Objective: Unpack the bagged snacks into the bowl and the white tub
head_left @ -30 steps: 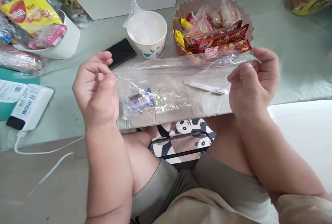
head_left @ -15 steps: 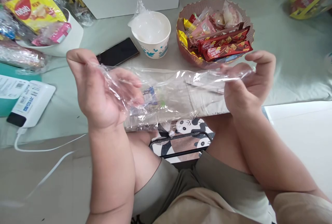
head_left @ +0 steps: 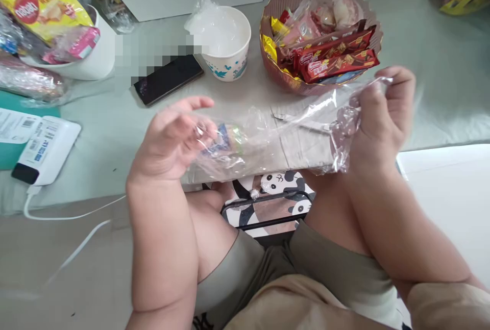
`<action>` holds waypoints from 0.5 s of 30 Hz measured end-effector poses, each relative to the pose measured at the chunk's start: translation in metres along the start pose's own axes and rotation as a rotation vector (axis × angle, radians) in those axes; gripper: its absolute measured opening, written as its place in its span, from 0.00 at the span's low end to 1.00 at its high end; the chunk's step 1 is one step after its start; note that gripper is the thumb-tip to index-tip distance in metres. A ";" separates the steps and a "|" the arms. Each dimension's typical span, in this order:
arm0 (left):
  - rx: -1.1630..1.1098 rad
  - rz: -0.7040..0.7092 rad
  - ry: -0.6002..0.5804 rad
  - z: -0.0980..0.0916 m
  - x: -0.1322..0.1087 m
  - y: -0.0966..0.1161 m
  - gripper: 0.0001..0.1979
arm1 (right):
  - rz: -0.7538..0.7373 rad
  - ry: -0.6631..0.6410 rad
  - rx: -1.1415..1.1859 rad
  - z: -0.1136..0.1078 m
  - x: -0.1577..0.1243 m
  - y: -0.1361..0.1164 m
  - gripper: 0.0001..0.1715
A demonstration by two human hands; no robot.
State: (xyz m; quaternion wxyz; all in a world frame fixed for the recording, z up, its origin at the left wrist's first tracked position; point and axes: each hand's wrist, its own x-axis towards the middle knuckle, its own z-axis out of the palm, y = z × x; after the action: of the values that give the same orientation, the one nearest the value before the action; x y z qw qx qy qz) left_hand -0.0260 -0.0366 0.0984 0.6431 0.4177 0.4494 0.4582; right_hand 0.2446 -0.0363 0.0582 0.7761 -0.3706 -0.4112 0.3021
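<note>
A clear plastic bag [head_left: 264,141] is stretched between my two hands above the front of the table. My right hand [head_left: 386,110] pinches its right end, with crumpled film hanging by the palm. My left hand [head_left: 172,138] has bent fingers with the left end of the film gathered at their tips. Through the film show a small blue and green wrapper [head_left: 225,138], a flat beige packet [head_left: 302,146] and a thin pale object whose kind I cannot make out. Just behind stands a paper cup [head_left: 225,65] with blue print and a plastic liner.
Behind my right hand sits a pink scalloped bowl [head_left: 275,75] of wrapped snacks. A black phone [head_left: 168,80] lies left of the cup. Further left are a white power bank [head_left: 49,151] with a cable and a white tub [head_left: 103,49] of snacks. A panda-print surface [head_left: 268,207] shows between my knees.
My left hand has moved right and its fingers have curled around the film. My right hand has shifted slightly right and closed on the bag's edge. The film now hangs more bunched.
</note>
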 end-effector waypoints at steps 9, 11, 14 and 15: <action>0.116 -0.098 0.218 0.012 0.003 0.000 0.14 | 0.160 0.076 -0.104 -0.009 0.001 0.009 0.17; 0.157 -0.019 0.310 0.016 0.004 -0.001 0.11 | 0.144 0.080 -0.137 -0.006 0.000 0.008 0.14; 0.160 0.078 0.347 0.014 0.006 -0.003 0.14 | 0.089 0.040 -0.234 -0.006 -0.001 0.003 0.11; 0.150 0.088 0.340 0.011 0.007 -0.004 0.15 | 0.031 0.025 -0.286 -0.008 -0.002 -0.001 0.13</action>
State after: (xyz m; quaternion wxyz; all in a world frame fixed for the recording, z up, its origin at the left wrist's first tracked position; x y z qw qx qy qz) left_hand -0.0130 -0.0326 0.0960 0.5044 0.4001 0.5659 0.5150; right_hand 0.2501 -0.0410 0.0548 0.7154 -0.4875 -0.4348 0.2478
